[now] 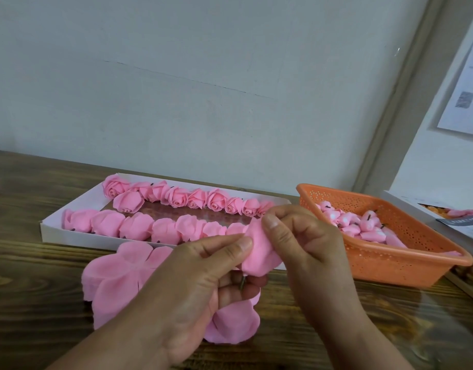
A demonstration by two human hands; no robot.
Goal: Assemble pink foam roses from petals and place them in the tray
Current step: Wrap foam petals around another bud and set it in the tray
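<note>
Nearest me, my left hand (pixel 203 268) curls round a half-made pink rose (pixel 259 252), thumb pressing a petal; my right hand (pixel 302 236) pinches its top from the right. I judge the foam feather-light, soft and easily creased, best held at the base. Loose petal sheets (pixel 118 273) lie beneath; beyond, the tray (pixel 53 231) holds finished roses (pixel 176 196).

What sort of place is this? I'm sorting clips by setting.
Probably a small craft or piecework bench rather than a factory line: a wooden table against a plain wall, a white tray holding rows of finished pink roses, and an orange basket of rose centres.
</note>
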